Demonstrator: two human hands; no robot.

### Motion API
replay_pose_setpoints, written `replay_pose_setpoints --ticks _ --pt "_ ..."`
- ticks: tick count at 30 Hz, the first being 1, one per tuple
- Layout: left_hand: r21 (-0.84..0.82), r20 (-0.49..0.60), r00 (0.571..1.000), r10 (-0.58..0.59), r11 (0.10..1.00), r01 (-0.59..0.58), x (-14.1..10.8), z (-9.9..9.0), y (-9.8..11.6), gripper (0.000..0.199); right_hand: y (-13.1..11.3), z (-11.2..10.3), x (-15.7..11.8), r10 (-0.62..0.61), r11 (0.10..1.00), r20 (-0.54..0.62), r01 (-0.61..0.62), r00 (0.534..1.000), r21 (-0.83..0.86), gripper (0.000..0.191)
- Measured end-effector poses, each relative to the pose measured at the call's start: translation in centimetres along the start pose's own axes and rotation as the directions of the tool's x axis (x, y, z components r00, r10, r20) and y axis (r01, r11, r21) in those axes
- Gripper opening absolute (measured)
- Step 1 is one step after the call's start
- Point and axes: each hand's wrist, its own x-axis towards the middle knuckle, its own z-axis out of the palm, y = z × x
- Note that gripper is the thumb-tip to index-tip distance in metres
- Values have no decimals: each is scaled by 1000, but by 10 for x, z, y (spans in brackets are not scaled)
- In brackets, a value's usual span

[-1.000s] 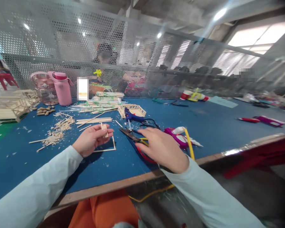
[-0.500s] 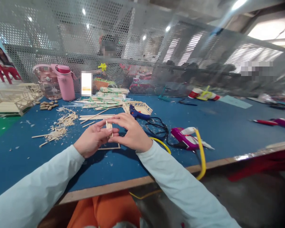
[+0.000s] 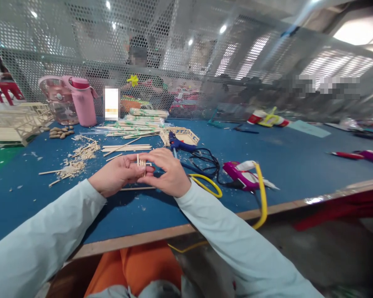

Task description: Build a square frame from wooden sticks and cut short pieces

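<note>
Several short wooden sticks (image 3: 142, 163) are held together between my two hands above the blue table. My left hand (image 3: 113, 174) pinches them from the left with thumb and fingers. On the other side, my right hand (image 3: 168, 170) has its fingertips and thumb closed on the same sticks, and its fingers cover part of them. Beneath the hands a thin stick frame (image 3: 138, 189) lies on the table, mostly hidden. Just beyond my right hand a blue glue gun (image 3: 183, 143) rests against a small wooden stick structure (image 3: 191, 134).
Cut stick scraps (image 3: 81, 157) lie at the left, near peanuts (image 3: 61, 132). A pink bottle (image 3: 83, 103) and bagged sticks (image 3: 143, 122) stand behind. To the right are black cable, a purple-and-white tool (image 3: 242, 176) and a yellow tube (image 3: 262, 198). A perforated metal screen (image 3: 186, 62) closes the back.
The sticks have turned slightly between my fingers, and a bent end now shows at their right side. Both hands remain on them. The camera view has shifted a little.
</note>
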Motion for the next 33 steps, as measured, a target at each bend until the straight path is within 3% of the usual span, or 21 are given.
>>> replay_pose_setpoints --ticks 4,8,13,19,23,25,28,30,33 --pt "105 76 997 -10 994 2 2 -6 2 28 1 5 -4 12 1000 41 -12 999 -9 47" --pt "116 79 995 55 991 -64 1 -4 3 34 -2 5 -4 43 996 -72 -49 996 -78 46" --pt "134 5 996 90 987 -90 -2 1 4 29 -3 4 -3 49 993 -142 -63 989 -97 45" --pt "154 -65 994 92 985 -81 -3 1 3 27 -4 3 -1 97 995 -80 -97 992 -5 57" --pt "191 -67 989 130 975 -116 -2 4 4 28 -4 2 1 202 963 -135 -171 970 209 29" --pt "250 -92 976 197 953 -169 -2 5 5 33 -3 3 3 325 907 -151 -263 933 330 18" --pt "380 -95 948 303 892 -246 -3 7 5 61 -3 5 6 450 793 -51 -372 892 484 17" --pt "436 -40 947 317 859 -269 -4 6 2 77 -3 6 7 454 751 43 -408 890 520 19" --pt "436 15 956 291 859 -269 -4 6 -1 85 -3 6 8 427 771 98 -419 899 480 17"
